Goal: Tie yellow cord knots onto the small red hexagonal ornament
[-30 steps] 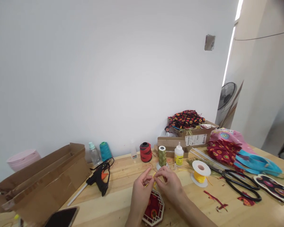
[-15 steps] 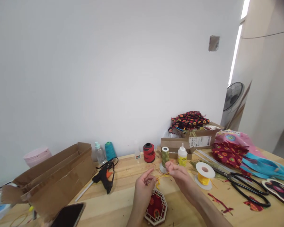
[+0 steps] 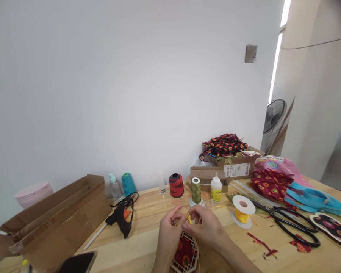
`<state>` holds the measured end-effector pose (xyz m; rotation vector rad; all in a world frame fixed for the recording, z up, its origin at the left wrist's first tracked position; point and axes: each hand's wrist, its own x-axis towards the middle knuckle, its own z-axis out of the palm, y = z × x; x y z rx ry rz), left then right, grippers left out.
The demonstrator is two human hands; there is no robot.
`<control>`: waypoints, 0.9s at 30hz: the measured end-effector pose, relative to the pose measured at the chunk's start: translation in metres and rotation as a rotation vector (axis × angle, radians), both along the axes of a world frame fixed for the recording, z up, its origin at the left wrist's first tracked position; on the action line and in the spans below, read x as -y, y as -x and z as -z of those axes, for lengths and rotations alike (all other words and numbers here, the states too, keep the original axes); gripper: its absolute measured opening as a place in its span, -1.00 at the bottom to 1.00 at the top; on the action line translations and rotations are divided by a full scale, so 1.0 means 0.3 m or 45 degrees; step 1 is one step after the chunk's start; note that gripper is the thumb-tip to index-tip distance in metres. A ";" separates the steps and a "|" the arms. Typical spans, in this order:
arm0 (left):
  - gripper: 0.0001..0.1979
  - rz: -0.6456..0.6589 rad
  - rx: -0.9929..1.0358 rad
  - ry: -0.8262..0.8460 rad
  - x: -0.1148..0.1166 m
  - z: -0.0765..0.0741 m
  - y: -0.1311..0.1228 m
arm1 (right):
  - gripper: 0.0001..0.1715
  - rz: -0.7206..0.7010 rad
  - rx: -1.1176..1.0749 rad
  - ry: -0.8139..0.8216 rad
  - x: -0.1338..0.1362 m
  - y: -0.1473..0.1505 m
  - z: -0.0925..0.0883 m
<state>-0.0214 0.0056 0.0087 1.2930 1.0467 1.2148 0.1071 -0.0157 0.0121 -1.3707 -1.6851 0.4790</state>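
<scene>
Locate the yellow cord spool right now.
In the head view, the yellow cord spool sits right of the right hand, beside the black-handled scissors.

Tabletop (image 3: 139, 244): pale wood, smooth, grain visible. Left box (image 3: 65, 227): brown cardboard, matt, creased. Near-left phone (image 3: 78, 262): dark, smooth face. Near octagonal frame (image 3: 196, 254): apparently wood, around printed cloth (image 3: 184, 252). Far wall (image 3: 147, 94): smooth, matt.
</scene>
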 end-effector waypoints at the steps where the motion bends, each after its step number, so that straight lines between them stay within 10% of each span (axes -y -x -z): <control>1: -0.59 -0.009 -0.024 -0.022 -0.001 -0.001 0.002 | -0.80 -0.003 0.045 0.040 -0.005 0.002 0.019; 27: -0.63 0.036 0.042 -0.002 -0.016 0.019 0.008 | -0.62 -0.159 -0.122 0.077 -0.032 -0.026 0.069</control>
